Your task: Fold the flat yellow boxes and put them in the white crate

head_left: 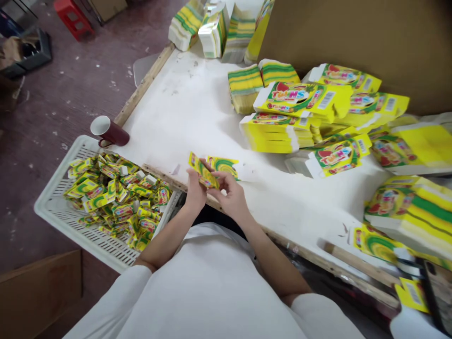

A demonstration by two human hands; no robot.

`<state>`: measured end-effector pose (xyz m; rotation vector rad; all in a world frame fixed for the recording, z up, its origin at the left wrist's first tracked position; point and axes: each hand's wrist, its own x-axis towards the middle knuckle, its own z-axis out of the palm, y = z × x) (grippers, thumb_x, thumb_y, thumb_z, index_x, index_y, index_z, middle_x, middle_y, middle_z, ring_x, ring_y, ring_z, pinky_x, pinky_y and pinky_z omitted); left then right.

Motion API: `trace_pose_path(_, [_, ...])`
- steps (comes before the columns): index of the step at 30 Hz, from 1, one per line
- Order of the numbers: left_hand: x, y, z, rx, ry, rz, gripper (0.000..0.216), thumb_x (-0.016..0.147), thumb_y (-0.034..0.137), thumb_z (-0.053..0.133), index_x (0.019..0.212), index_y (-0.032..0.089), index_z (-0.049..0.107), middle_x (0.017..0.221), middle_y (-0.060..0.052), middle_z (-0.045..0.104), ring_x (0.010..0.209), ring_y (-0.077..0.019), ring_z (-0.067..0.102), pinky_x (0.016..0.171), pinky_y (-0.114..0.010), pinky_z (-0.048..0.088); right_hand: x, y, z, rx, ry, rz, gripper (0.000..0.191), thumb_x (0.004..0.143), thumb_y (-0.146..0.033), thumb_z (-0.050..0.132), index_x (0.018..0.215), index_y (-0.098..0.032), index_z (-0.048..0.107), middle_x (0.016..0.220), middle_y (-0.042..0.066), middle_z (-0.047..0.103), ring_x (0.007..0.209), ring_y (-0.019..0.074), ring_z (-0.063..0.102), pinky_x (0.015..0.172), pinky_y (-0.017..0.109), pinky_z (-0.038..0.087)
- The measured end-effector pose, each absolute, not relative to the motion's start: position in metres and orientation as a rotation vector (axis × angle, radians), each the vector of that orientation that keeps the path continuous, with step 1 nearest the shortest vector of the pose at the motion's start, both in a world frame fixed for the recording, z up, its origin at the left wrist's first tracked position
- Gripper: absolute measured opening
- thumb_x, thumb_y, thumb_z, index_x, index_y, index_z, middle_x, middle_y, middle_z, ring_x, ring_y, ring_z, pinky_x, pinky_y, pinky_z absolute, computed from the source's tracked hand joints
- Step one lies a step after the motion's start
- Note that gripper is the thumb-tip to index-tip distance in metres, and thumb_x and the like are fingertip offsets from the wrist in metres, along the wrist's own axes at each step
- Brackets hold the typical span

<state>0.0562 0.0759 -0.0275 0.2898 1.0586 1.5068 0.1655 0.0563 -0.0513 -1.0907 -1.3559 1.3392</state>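
Between my two hands, just over the table's near edge, is a small yellow and green carton (pixel 204 172). My left hand (pixel 196 192) grips its left end, the thumb raised along its side. The fingers of my right hand (pixel 229 194) pinch its lower right end. Behind the hands a flat printed carton (pixel 225 165) lies on the white table (pixel 169 113), partly hidden by my right fingers. To my left, a white plastic basket (pixel 52 194) holds many small yellow cartons (pixel 120 200) in a loose heap.
A maroon mug (pixel 116 133) lies tilted at the table's left edge. Stacks of flat yellow cartons (pixel 282 132) cover the right side, with bundled stacks (pixel 213 30) at the far edge. A large brown cardboard panel (pixel 353 42) stands behind. A phone (pixel 438 292) is at the lower right.
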Motion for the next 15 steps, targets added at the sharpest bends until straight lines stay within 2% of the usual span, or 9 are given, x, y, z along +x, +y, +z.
trace_pose_path(2, [0.056,0.072,-0.035,0.428,1.074,1.530,0.054,0.072,0.072,0.069,0.086,0.020,0.066,0.086,-0.002,0.068,0.082,-0.0149,0.066,0.077,-0.026,0.053,0.169,0.060,-0.057,-1.119,-1.280,1.320,0.030,0.080,-0.031,0.073,0.108,-0.025,0.064,0.094,0.001,0.069,0.080,0.0180,0.063,0.075,0.034,0.052])
trace_pose_path(5, [0.051,0.071,-0.046,0.564,1.141,1.606,0.039,0.068,0.054,0.083,0.081,0.020,0.069,0.078,0.002,0.070,0.074,-0.0124,0.065,0.075,-0.024,0.053,0.174,0.063,-0.061,-1.142,-1.282,1.288,0.011,0.085,-0.032,0.067,0.091,-0.023,0.067,0.084,0.001,0.069,0.074,0.0188,0.064,0.071,0.035,0.053])
trace_pose_path(8, [0.032,0.076,-0.047,0.725,1.204,1.504,0.035,0.073,0.051,0.080,0.083,0.020,0.072,0.083,-0.001,0.075,0.080,-0.0162,0.070,0.079,-0.029,0.055,0.185,0.066,-0.056,-1.208,-1.414,1.121,0.010,0.088,-0.031,0.064,0.086,-0.024,0.071,0.080,0.002,0.070,0.071,0.0202,0.062,0.069,0.036,0.053])
trace_pose_path(10, [0.011,0.080,-0.041,0.900,1.207,1.389,0.046,0.078,0.061,0.071,0.098,0.020,0.073,0.106,-0.008,0.076,0.101,-0.0226,0.070,0.090,-0.035,0.055,0.196,0.070,-0.051,-1.258,-1.567,0.919,0.015,0.091,-0.029,0.060,0.094,-0.027,0.075,0.087,0.004,0.072,0.081,0.0228,0.063,0.077,0.040,0.053])
trace_pose_path(12, [-0.010,0.083,-0.030,1.125,1.205,1.265,0.066,0.078,0.072,0.063,0.121,0.022,0.066,0.131,-0.013,0.067,0.122,-0.0281,0.063,0.102,-0.042,0.050,0.207,0.073,-0.047,-1.275,-1.755,0.753,0.026,0.095,-0.023,0.053,0.101,-0.031,0.077,0.094,0.005,0.073,0.091,0.0245,0.062,0.087,0.045,0.051])
trace_pose_path(15, [-0.022,0.083,-0.017,1.497,1.227,0.941,0.094,0.064,0.069,0.078,0.141,0.023,0.050,0.141,-0.016,0.059,0.131,-0.0337,0.055,0.109,-0.049,0.043,0.214,0.075,-0.044,-1.160,-2.002,0.706,0.036,0.097,-0.017,0.048,0.104,-0.037,0.077,0.102,0.004,0.075,0.095,0.0238,0.061,0.092,0.047,0.048])
